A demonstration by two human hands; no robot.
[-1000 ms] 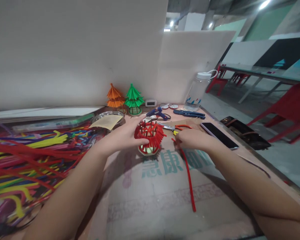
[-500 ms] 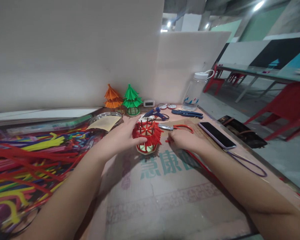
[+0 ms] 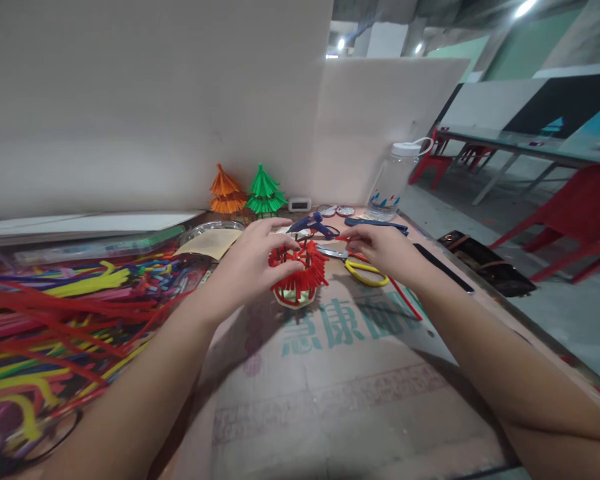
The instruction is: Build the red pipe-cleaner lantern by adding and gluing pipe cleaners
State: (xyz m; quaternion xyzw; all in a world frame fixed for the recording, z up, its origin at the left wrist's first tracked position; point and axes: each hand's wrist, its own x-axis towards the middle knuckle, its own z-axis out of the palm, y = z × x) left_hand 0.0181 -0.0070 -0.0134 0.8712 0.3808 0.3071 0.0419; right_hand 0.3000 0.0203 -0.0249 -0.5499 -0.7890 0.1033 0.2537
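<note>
A small round craft piece (image 3: 307, 273) with a fringe of red pipe cleaners and a pale base sits on the printed board (image 3: 300, 413). At its left side is my left hand (image 3: 257, 263), thumb and fingers apart, partly covering it; contact is hard to make out. My right hand (image 3: 380, 248) is raised to the right of the piece, its fingers pinched on a red pipe cleaner (image 3: 405, 299) that trails below the palm. Under that hand lie scissors (image 3: 366, 273) with yellow and red handles, blades toward the craft piece.
Behind stand an orange tree-shaped craft (image 3: 226, 193), a green one (image 3: 265, 193), a blue glue gun (image 3: 313, 225), blue pliers (image 3: 375, 225) and a water bottle (image 3: 386, 183). Colourful pipe cleaners (image 3: 70, 320) fill the left side. A phone (image 3: 443, 268) lies right, partly hidden by my arm.
My right hand has risen and moved away from me with the red pipe cleaner, uncovering the yellow scissor handle. My left fingers have lifted slightly; the craft piece stays about where it was.
</note>
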